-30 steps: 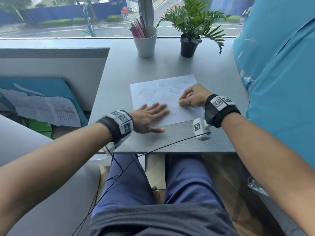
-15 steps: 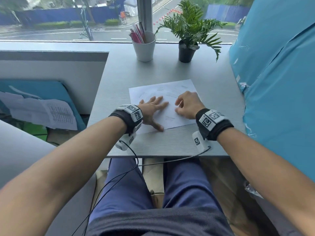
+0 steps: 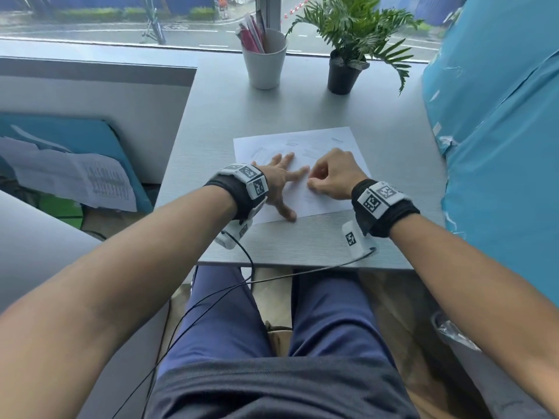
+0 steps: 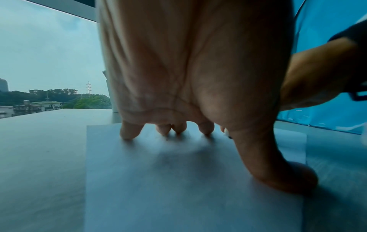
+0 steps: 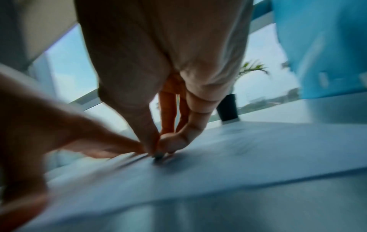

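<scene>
A white sheet of paper (image 3: 317, 140) with faint marks lies flat on the grey desk (image 3: 393, 237). My left hand (image 3: 287, 186) rests flat on the sheet's left half, fingers spread and thumb pressed near the front edge; the left wrist view shows the fingertips and thumb (image 4: 250, 154) pressing the paper (image 4: 158, 188). My right hand (image 3: 313, 179) is curled just right of the left index finger. In the blurred right wrist view its thumb and fingers (image 5: 158, 147) pinch a small dark-tipped object (image 5: 157, 155) against the paper (image 5: 238, 164). What that object is cannot be told.
At the back of the desk stand a white cup of pens (image 3: 264, 65) and a small potted plant (image 3: 344, 71). A large blue wrapped object (image 3: 499, 146) borders the desk's right side. Loose papers (image 3: 69, 176) lie lower left. Black cables (image 3: 242, 285) hang off the front edge.
My left hand slid further onto the sheet. My right hand drew in to the left, and its pinching fingers now sit right beside the left index fingertip.
</scene>
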`<state>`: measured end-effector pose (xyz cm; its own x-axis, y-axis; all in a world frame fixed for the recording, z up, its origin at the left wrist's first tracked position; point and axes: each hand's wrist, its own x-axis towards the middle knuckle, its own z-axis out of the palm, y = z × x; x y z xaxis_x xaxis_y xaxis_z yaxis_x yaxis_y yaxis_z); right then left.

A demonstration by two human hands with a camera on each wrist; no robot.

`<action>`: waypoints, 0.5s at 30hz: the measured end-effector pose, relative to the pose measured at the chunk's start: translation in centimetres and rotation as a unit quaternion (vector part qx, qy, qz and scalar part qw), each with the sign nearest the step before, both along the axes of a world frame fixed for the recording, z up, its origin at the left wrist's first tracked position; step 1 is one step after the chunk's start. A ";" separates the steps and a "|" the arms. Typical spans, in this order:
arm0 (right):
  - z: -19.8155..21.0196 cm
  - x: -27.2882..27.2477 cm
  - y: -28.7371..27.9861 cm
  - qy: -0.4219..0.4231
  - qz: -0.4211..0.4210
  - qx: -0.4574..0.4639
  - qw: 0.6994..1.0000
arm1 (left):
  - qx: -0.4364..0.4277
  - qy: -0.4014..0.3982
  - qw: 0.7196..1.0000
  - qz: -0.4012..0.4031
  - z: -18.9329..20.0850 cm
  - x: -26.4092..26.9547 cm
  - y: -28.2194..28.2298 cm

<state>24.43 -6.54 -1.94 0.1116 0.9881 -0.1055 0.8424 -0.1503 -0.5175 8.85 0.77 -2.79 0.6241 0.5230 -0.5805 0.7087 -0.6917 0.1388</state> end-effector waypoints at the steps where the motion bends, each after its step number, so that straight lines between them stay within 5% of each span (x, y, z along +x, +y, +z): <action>1: -0.1 -0.5 -0.3 0.001 0.024 -0.011 1.000 | 0.001 0.001 1.000 0.000 0.0 0.0 0.0; 4: -0.1 -1.7 -1.1 -0.003 0.103 -0.039 0.994 | -0.001 0.006 1.000 -0.004 0.0 0.1 0.1; 8: -0.2 0.0 0.0 -0.002 0.015 -0.006 1.000 | 0.001 0.018 1.000 -0.001 0.2 0.3 0.2; 11: -0.6 -1.5 -0.8 -0.012 0.101 -0.034 0.994 | 0.000 0.019 1.000 -0.004 0.3 0.5 0.4; 15: -0.1 0.5 0.0 -0.012 0.004 -0.012 1.000 | 0.011 0.051 0.999 -0.005 0.6 1.1 0.0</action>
<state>24.91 -6.51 -2.06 0.1067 0.9862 -0.1262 0.8562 -0.1557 -0.4927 9.93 0.80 -2.15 0.5669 0.5308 -0.6300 0.7118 -0.7006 0.0501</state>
